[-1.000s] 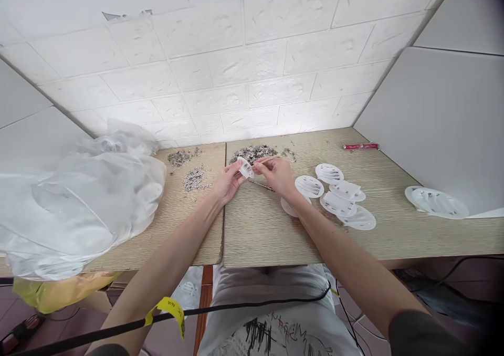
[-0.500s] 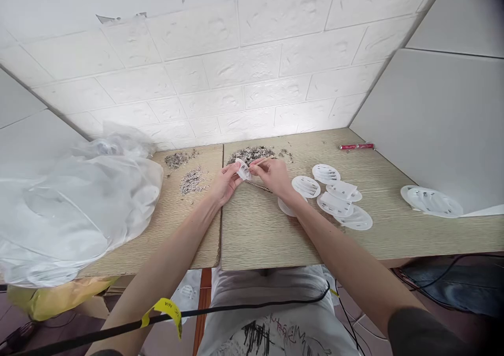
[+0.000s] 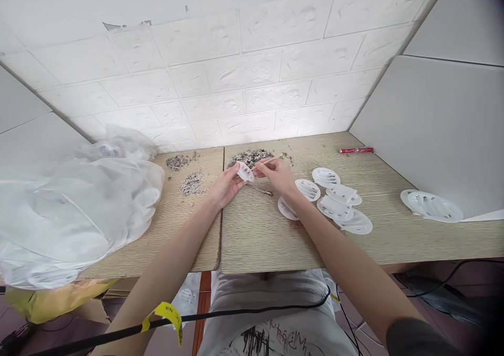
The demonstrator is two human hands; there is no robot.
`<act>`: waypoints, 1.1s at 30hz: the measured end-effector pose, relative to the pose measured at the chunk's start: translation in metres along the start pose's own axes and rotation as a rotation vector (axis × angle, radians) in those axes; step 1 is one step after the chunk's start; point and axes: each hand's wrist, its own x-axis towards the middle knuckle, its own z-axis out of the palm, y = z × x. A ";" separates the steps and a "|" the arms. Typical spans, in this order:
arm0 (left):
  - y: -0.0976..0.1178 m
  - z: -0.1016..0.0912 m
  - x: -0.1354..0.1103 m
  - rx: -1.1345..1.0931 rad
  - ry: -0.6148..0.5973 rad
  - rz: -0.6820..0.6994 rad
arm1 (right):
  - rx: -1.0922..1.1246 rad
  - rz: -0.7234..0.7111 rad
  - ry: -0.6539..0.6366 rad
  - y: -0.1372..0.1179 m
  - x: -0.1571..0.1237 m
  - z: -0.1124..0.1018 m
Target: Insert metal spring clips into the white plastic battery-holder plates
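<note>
White brick-patterned wall panelling [image 3: 244,83] rises behind a light wood-grain tabletop [image 3: 260,245], on which a broad heap of small silvery-grey metal parts [image 3: 252,157] lies close to the wall. Just on the near side of that heap is the small white translucent plastic disc with dark pieces set across it [image 3: 245,171], held up and tilted. The left hand [image 3: 227,185] has it clamped between thumb and fingers at its left edge. The right hand [image 3: 279,174], also near the heap, has thumb and fingertips pinched together around a thin tan stick [image 3: 269,160], whose lower end is close to the disc's right edge; whether the two touch cannot be told.

A thin brownish metallic rod [image 3: 260,190] lies on the near side of the heap, below the hands. To the left of the heap are two smaller scatterings of tiny grey metal bits [image 3: 191,182], and farther left a large bulging clear plastic bag [image 3: 79,209]. To the heap's right and nearer the wearer, a cluster of white oval slotted plastic discs [image 3: 326,176] lies partly overlapping. Well to its right are a red pen-like stick [image 3: 356,150] and more white plastic ovals [image 3: 432,206].
</note>
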 end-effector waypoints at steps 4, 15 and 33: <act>0.000 0.000 0.000 0.011 0.009 -0.013 | -0.045 -0.011 -0.003 -0.002 -0.001 0.000; -0.001 -0.002 0.000 0.012 0.021 -0.009 | -0.184 -0.066 0.026 -0.004 -0.008 0.006; 0.001 0.006 -0.007 0.011 -0.030 0.044 | -0.088 -0.060 0.052 -0.008 -0.003 -0.001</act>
